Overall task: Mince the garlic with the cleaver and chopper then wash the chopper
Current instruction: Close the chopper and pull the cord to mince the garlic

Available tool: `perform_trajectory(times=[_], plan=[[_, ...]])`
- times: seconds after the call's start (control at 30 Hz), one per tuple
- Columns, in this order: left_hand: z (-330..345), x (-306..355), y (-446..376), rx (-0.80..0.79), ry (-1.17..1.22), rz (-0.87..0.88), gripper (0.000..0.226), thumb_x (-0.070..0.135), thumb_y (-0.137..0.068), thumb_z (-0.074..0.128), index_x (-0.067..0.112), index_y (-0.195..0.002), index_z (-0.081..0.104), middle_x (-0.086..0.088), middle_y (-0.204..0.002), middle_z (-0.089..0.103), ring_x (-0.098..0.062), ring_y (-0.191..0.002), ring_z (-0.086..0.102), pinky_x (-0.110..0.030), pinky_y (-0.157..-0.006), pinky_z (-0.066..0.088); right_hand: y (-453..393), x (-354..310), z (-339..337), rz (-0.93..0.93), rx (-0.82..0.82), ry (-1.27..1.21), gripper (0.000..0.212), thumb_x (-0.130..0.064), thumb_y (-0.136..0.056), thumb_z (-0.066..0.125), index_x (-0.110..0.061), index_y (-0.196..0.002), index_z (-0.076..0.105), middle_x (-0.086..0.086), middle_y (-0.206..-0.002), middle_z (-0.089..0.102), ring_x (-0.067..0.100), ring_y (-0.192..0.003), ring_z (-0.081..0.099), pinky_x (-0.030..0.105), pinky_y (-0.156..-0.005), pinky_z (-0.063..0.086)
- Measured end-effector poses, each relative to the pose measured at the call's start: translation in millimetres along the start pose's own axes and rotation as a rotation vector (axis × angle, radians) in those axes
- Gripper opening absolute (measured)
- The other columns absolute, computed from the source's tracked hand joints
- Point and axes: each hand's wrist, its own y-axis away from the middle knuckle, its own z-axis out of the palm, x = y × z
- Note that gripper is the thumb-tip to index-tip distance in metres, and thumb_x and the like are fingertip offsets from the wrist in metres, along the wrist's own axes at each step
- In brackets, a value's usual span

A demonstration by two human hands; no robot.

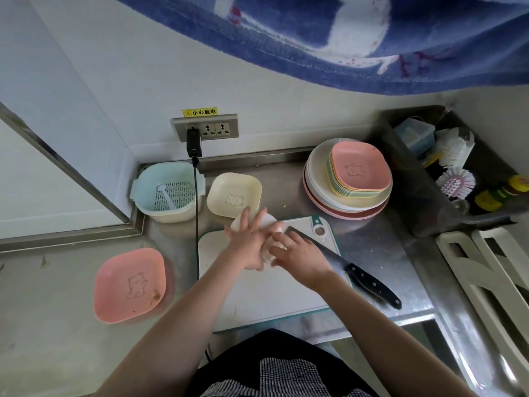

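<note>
Left hand [248, 242] flat on chopper [267, 222]; right hand [300, 257] seemingly grips it; cleaver [337, 257] beside.

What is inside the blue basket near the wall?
Inside the blue basket a perforated strainer floor shows, with a pale stick-like piece lying on it. The black cable crosses its right side and covers a strip; what lies under the strainer is hidden.

The near half of the cutting board [266, 296] is bare. On its right edge the cleaver [343, 265] lies diagonally. Behind the board stand a cream dish [234, 194] and a strainer basket [169, 191], with a black cable [196, 224] hanging between them. The steel surface [380, 253] right of the cleaver is open up to the plate stack [347, 179].
</note>
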Motion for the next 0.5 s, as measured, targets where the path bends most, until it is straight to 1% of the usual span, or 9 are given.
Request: perform_trajectory(times=[0.03, 0.07, 0.13, 0.2, 0.27, 0.3, 0.37, 0.43, 0.5], plan=[[-0.6, 0.2, 0.2, 0.01, 0.0, -0.009, 0.109, 0.025, -0.065, 0.08, 0.052, -0.142, 0.008, 0.008, -0.155, -0.02, -0.035, -0.142, -0.021, -0.071, -0.099, 0.026, 4.7, 8.2, -1.9, -0.04, -0.035, 0.026, 0.024, -0.029, -0.077, 0.072, -0.025, -0.094, 0.055, 0.003, -0.106, 0.063, 0.028, -0.088, 0.06, 0.036, -0.051, 0.052], [-1.3, -0.5, 1.2, 0.015, 0.0, -0.021, 0.109, 0.023, -0.064, 0.08, 0.051, -0.142, 0.009, 0.008, -0.155, -0.019, -0.036, -0.142, -0.02, -0.068, -0.098, 0.03, 13.0, 18.6, -5.2, -0.026, -0.077, 0.03, 0.016, -0.029, -0.083, 0.06, -0.023, -0.096, 0.055, 0.005, -0.099, 0.064, 0.03, -0.085, 0.061, 0.035, -0.05, 0.05], [-2.3, -6.1, 3.3, 0.028, 0.006, -0.044, 0.108, 0.02, -0.064, 0.079, 0.05, -0.142, 0.01, 0.007, -0.154, -0.016, -0.036, -0.141, -0.018, -0.063, -0.095, 0.035, 44.9, 50.1, -18.0, 0.188, -0.134, 0.115, 0.027, -0.033, -0.092, 0.036, -0.021, -0.104, 0.058, 0.01, -0.098, 0.065, 0.03, -0.085, 0.063, 0.032, -0.06, 0.046], [-2.8, -13.2, 5.3, 0.039, -0.013, -0.046, 0.107, 0.021, -0.064, 0.076, 0.05, -0.142, 0.011, 0.007, -0.154, -0.014, -0.037, -0.14, -0.016, -0.058, -0.092, 0.039, 88.8, 87.3, -34.6, 0.458, -0.209, 0.173, 0.022, -0.031, -0.095, 0.042, -0.022, -0.102, 0.06, 0.006, -0.104, 0.064, 0.025, -0.092, 0.061, 0.03, -0.069, 0.045], [-3.3, -16.6, 7.5, 0.042, -0.037, -0.042, 0.105, 0.024, -0.064, 0.076, 0.049, -0.142, 0.011, 0.007, -0.153, -0.013, -0.037, -0.14, -0.013, -0.055, -0.089, 0.04, 102.3, 99.3, -48.3, 0.594, -0.132, 0.073, 0.018, -0.028, -0.095, 0.049, -0.019, -0.097, 0.064, 0.006, -0.097, 0.064, 0.027, -0.091, 0.061, 0.032, -0.068, 0.044], [-3.8, -16.2, 7.5, 0.047, -0.042, -0.042, 0.104, 0.025, -0.064, 0.076, 0.049, -0.142, 0.012, 0.007, -0.153, -0.013, -0.038, -0.14, -0.013, -0.054, -0.089, 0.04, 92.9, 92.2, -49.1, 0.578, -0.059, -0.021, 0.017, -0.028, -0.095, 0.05, -0.017, -0.089, 0.062, 0.006, -0.088, 0.063, 0.029, -0.084, 0.06, 0.032, -0.063, 0.042], [-2.6, -13.3, 6.8, 0.051, -0.036, -0.043, 0.105, 0.026, -0.064, 0.076, 0.05, -0.143, 0.012, 0.007, -0.153, -0.013, -0.037, -0.14, -0.013, -0.054, -0.09, 0.039, 54.2, 57.9, -43.8, 0.562, -0.024, -0.245, 0.022, -0.032, -0.093, 0.053, -0.017, -0.077, 0.05, 0.002, -0.074, 0.057, 0.026, -0.069, 0.056, 0.03, -0.057, 0.041], [-0.9, -11.5, 5.9, 0.053, -0.011, -0.063, 0.105, 0.026, -0.065, 0.075, 0.05, -0.144, 0.01, 0.007, -0.154, -0.015, -0.037, -0.14, -0.016, -0.057, -0.094, 0.036, 11.4, 18.9, -29.1, 0.686, -0.013, -0.563, 0.026, -0.04, -0.091, 0.057, -0.016, -0.087, 0.048, 0.004, -0.076, 0.059, 0.027, -0.063, 0.058, 0.032, -0.056, 0.047], [1.6, -8.6, 5.8, 0.05, 0.021, -0.094, 0.106, 0.028, -0.067, 0.076, 0.05, -0.145, 0.008, 0.006, -0.155, -0.018, -0.037, -0.141, -0.02, -0.061, -0.097, 0.032, -18.2, -13.8, -14.5, 0.912, -0.061, -1.024, 0.033, -0.041, -0.092, 0.055, -0.016, -0.109, 0.042, 0.01, -0.087, 0.059, 0.028, -0.057, 0.06, 0.036, -0.053, 0.053]])
